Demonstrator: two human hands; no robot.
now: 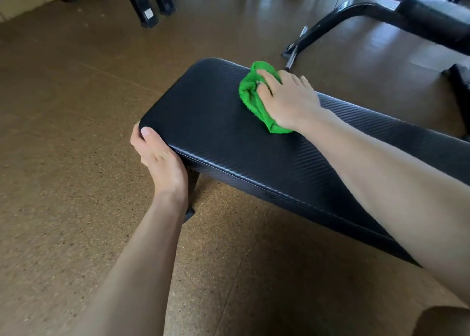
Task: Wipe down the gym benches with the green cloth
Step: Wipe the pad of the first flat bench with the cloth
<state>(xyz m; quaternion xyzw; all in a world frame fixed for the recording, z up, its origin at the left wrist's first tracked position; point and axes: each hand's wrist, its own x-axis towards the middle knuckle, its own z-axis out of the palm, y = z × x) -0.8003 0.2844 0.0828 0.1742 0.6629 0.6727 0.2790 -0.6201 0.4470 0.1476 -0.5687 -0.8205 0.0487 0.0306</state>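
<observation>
The right hand [284, 99] is lying on top of the green cloth [254, 94], fingers bent over the bunched fabric and pressing it down onto the bench pad [203, 112]. The cloth is crumpled rather than spread flat, and it is sitting on the pad's top surface, near the far long edge and toward the rounded end of the pad. Part of the cloth is sticking out beyond the fingertips and another strip is trailing back under the heel of the hand. The right forearm is stretching diagonally across the pad from the lower right.

The left hand [159, 157] is gripping the near corner of the same pad, at its rounded end: the thumb is lying on the top edge and the fingers are curling around the side and, it seems, underneath, though they are hidden there. The left forearm is reaching up to that corner from the bottom of the view.

The pad is black with a fine ribbed texture and a stitched seam along its near side. Below the gripped corner a dark bench leg [192, 196] is showing down to the brown speckled floor [63, 157]. Beyond the pad's far edge, to the right, another black bench frame [356, 13] is standing on the floor, well apart from the cloth. Further back, past the rounded end, two black equipment legs [147, 2] are standing side by side.
</observation>
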